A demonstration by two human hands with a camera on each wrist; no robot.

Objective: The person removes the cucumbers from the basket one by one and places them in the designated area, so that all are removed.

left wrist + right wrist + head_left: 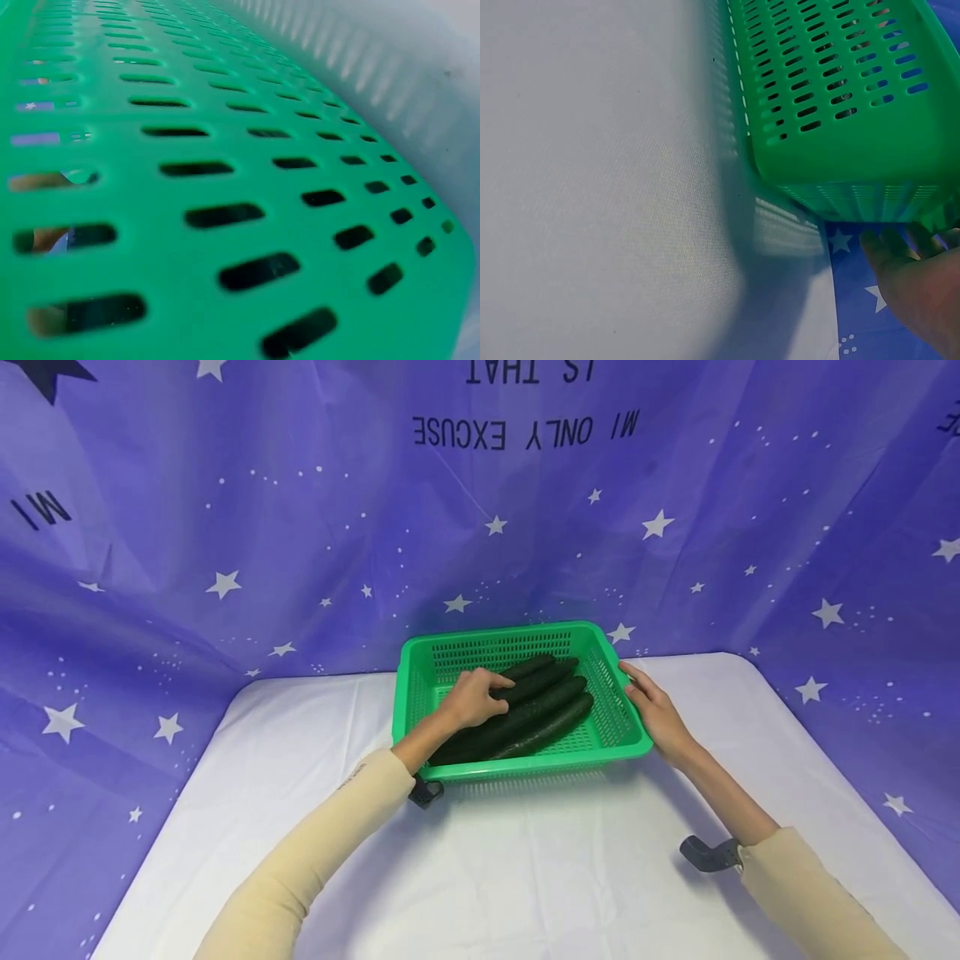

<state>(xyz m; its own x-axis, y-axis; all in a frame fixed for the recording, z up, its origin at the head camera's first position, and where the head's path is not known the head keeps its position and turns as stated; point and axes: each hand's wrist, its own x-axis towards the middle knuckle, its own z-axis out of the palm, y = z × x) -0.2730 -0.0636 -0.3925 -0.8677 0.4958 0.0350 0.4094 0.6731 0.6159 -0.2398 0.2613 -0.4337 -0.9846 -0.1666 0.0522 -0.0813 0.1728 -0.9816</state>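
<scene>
Several dark green cucumbers (551, 722) lie side by side in a green plastic basket (525, 767) with slotted walls. My left hand (471, 700) reaches over the basket's left front corner, with thumb and index finger astride one of the cucumbers near the middle. Its other fingers are hidden from the head view. At the basket's right end, my right hand (660, 714) holds the rim, fingers toward the back corner. The right wrist view shows this hand (922, 289) at the basket's end wall. Slotted green wall (247, 187) fills most of the left wrist view.
A white cloth covers the table (510, 877), and the basket stands near its back edge. Behind hangs a purple curtain (420, 552) with white stars and lettering. Dark wrist mounts (708, 854) stick out beneath both sleeves.
</scene>
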